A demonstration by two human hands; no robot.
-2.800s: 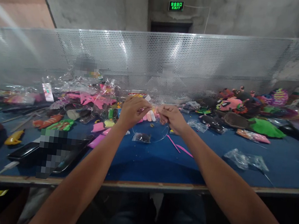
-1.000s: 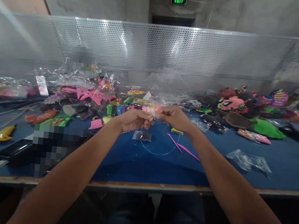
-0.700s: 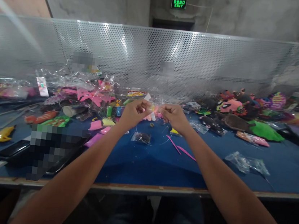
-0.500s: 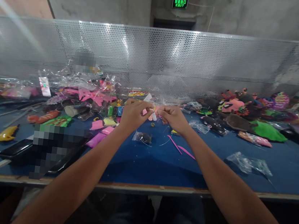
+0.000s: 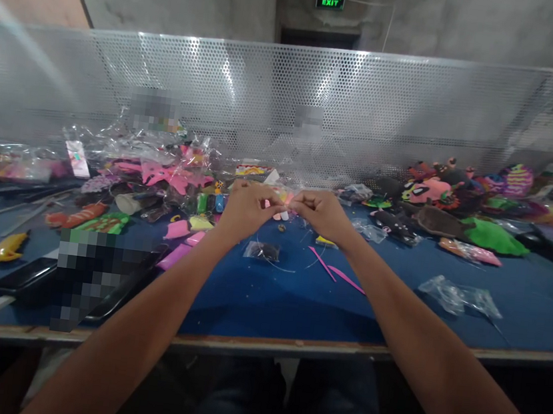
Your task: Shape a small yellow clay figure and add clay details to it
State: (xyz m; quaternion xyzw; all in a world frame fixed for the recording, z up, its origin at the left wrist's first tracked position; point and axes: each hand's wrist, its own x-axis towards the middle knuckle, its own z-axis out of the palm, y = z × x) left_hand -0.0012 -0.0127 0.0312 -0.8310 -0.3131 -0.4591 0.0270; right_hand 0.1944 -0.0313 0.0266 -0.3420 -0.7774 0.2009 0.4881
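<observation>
My left hand (image 5: 250, 209) and my right hand (image 5: 320, 212) meet fingertip to fingertip above the blue table (image 5: 264, 306). Both are closed in a pinch on something too small to make out; a thin clear thread hangs below them. Small pink and white pieces show just behind the fingertips. Nearer to me lies a small clear bag (image 5: 261, 251) with a dark item inside. Two pink strips (image 5: 322, 264) rest to its right, close to a small yellow piece (image 5: 325, 241).
Pink and purple clay packets (image 5: 174, 256), a black phone (image 5: 25, 275) and a yellow clay piece (image 5: 8, 247) lie left. Crumpled clear plastic (image 5: 461, 298), a green clay shape (image 5: 494, 237) and clay figures (image 5: 430, 191) lie right. A perforated metal screen (image 5: 250, 96) stands behind.
My fingertips have come closer together, still pinched. The view has shifted slightly; the things on the table otherwise lie as before.
</observation>
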